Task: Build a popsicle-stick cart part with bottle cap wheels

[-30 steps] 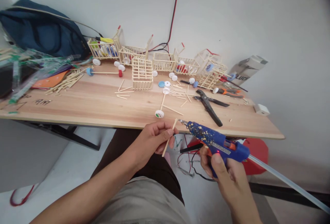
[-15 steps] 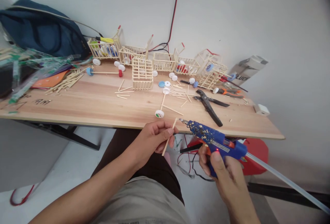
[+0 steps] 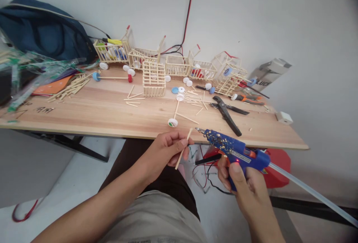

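My left hand (image 3: 170, 148) pinches a thin wooden stick (image 3: 189, 134) just off the table's front edge, its upper end pointing away from me. My right hand (image 3: 243, 183) is wrapped round the handle of a blue hot glue gun (image 3: 228, 144), speckled with dried bits and showing a small red light. A long clear glue stick (image 3: 313, 195) sticks out of its back. The metal nozzle lies close to the stick's upper end, with a small gap between them. Beyond, a wheel axle with white bottle-cap wheels (image 3: 172, 122) lies on the table.
Several small stick-built carts (image 3: 154, 78) stand along the back of the wooden table (image 3: 112, 118). Black cutters (image 3: 228, 118) and orange-handled pliers (image 3: 251, 99) lie at the right. Loose sticks (image 3: 71, 88), plastic wrappers (image 3: 36, 82) and a blue bag (image 3: 53, 34) sit at the left.
The glue gun has shifted slightly right, widening the gap between its nozzle and the stick's end. My left hand holds the stick in nearly the same place.
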`<state>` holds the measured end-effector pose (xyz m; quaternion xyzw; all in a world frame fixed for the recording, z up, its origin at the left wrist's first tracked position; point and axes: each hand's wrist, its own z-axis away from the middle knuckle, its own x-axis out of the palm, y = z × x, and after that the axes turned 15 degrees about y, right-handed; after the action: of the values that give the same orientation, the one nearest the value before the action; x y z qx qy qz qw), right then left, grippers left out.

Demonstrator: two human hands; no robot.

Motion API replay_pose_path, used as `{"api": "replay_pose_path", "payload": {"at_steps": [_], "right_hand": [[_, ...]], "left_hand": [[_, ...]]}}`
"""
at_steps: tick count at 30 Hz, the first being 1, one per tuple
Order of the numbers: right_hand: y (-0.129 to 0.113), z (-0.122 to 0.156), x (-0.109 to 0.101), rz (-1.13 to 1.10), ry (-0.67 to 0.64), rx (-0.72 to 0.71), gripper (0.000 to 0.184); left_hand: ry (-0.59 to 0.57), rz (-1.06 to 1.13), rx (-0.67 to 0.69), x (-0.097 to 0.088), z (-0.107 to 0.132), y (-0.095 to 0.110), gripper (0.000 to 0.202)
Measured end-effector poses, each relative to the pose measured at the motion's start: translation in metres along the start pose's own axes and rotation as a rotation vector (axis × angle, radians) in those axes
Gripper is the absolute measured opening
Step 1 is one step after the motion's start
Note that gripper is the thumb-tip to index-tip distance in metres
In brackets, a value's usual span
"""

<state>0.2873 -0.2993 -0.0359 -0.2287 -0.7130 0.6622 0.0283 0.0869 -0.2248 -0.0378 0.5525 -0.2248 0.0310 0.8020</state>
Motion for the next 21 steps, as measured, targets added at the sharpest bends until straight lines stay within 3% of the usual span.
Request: {"api": "replay_pose_path", "payload": {"at_steps": [21], "right_hand": [[0.0021,-0.0010,-0.0039,0.082,0.026,-0.063,0.036]], "left_hand": [[0.015,-0.005,-0.005,0.0018,-0.0016,-0.0003,0.025]]}}
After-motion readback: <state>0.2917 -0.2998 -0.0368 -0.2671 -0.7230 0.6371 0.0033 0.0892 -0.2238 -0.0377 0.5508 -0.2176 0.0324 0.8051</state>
